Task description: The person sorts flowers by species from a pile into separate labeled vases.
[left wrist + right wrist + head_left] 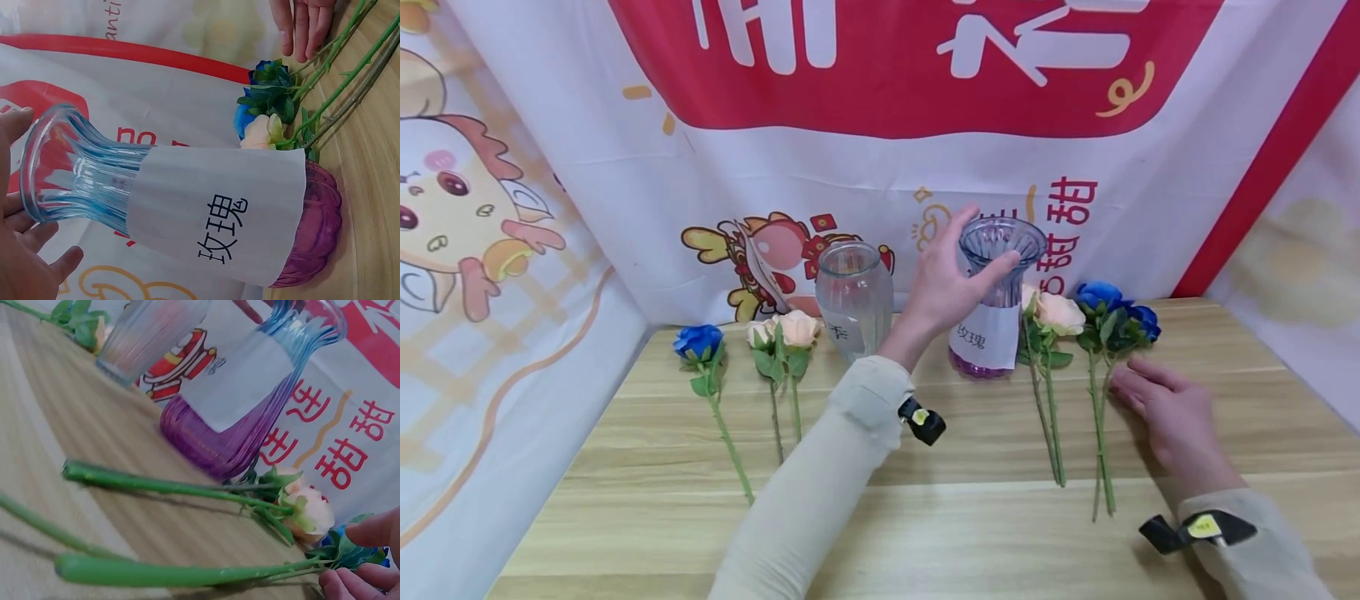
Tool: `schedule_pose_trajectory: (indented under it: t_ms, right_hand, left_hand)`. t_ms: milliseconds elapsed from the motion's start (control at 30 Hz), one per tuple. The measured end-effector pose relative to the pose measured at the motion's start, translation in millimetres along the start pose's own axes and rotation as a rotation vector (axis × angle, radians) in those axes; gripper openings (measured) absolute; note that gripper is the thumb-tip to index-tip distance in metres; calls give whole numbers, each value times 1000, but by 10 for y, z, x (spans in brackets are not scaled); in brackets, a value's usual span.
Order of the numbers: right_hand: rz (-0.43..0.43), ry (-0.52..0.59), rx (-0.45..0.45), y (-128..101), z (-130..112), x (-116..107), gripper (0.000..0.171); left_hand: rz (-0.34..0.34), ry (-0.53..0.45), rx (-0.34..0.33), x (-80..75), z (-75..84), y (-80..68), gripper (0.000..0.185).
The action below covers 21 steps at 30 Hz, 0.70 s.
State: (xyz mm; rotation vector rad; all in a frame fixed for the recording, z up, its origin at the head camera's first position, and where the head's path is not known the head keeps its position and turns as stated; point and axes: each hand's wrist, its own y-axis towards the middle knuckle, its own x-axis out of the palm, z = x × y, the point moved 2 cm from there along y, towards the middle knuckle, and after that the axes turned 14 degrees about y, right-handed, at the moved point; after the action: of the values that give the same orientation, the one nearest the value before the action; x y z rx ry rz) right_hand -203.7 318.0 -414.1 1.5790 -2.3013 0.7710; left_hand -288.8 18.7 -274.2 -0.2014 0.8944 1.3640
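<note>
My left hand is spread around the flared rim of a ribbed glass vase, blue at the neck and purple at the base. The vase stands upright on the table with a white paper label bearing black characters. In the left wrist view, the fingers look loose beside the rim; whether they touch it I cannot tell. Just right of the blue roses, my right hand reaches toward their stems. Its thumb and fingers stand apart near the leaves, holding nothing visible.
Pale peach roses lie between the vase and the blue ones. Left of the vase stands a clear glass vase with a label. Farther left lie more peach roses and one blue rose. A printed cloth hangs behind the wooden table.
</note>
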Motion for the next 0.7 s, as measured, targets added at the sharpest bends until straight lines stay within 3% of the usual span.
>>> schedule_pose_trajectory:
  t_ms: [67, 167, 300, 700]
  right_hand:
    - [8, -84, -8, 21, 28, 3, 46]
    - [46, -298, -16, 50, 44, 8, 73]
    - [97, -557, 7, 85, 37, 11, 79]
    - [195, -749, -33, 202, 31, 48, 78]
  left_hand:
    - [-2, -17, -13, 12, -17, 9, 82]
    - [-1, -53, -32, 30, -39, 10, 82]
    - [17, -94, -39, 63, -54, 2, 82]
    - [-2, -98, -62, 87, -38, -8, 79]
